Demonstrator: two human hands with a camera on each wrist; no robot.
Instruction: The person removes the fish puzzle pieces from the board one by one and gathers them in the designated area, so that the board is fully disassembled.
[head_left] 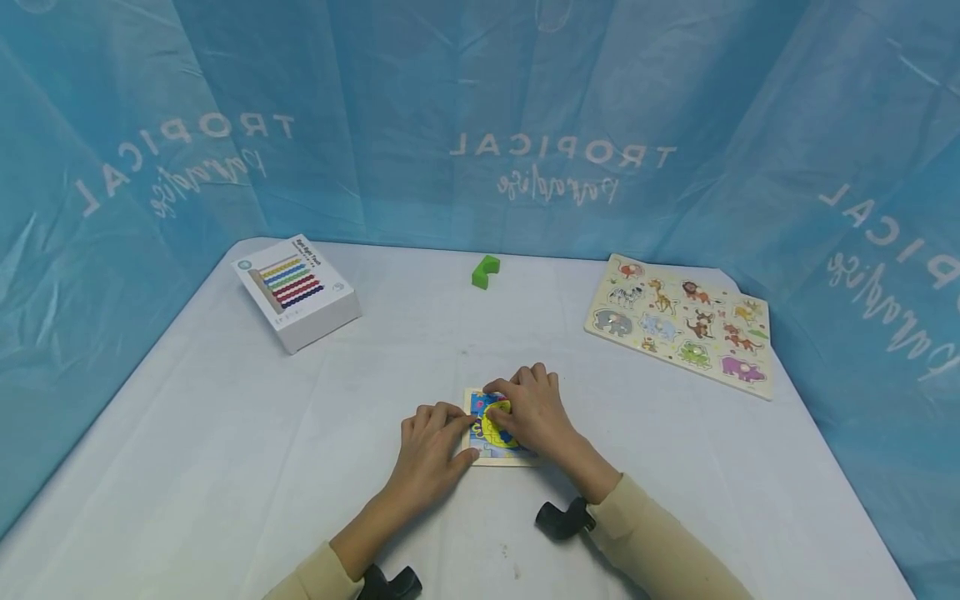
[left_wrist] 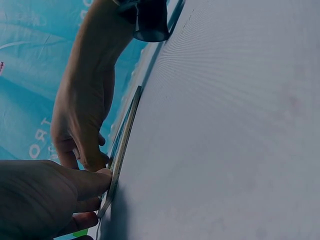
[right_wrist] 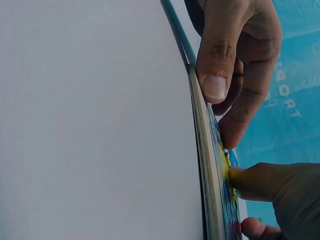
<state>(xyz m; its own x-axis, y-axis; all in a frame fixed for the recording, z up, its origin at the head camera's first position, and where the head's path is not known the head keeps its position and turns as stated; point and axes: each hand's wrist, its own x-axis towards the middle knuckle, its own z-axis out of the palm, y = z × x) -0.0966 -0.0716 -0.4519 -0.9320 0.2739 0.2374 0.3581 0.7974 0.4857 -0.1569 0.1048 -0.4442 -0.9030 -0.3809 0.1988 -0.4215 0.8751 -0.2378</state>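
Observation:
A small picture jigsaw puzzle (head_left: pixel 487 454) in a pale wooden frame lies flat on the table, showing a yellow round shape on blue. At its left edge rests my left hand (head_left: pixel 431 450), thumb near the lower left corner and index finger higher up, both pressing on it. My right hand (head_left: pixel 536 412) reaches over the puzzle's upper right part, which it hides. In the right wrist view, the right thumb (right_wrist: pixel 257 181) touches the yellow area, while the left thumb (right_wrist: pixel 217 80) lies on the frame's rim.
At the back left stands a white box (head_left: pixel 300 292) with a picture of coloured bead rows. A green block (head_left: pixel 485 272) lies at the back middle. On the right is a wooden animal peg puzzle board (head_left: pixel 637 292). Blue printed curtains (head_left: pixel 405 125) surround the white table (head_left: pixel 225 467).

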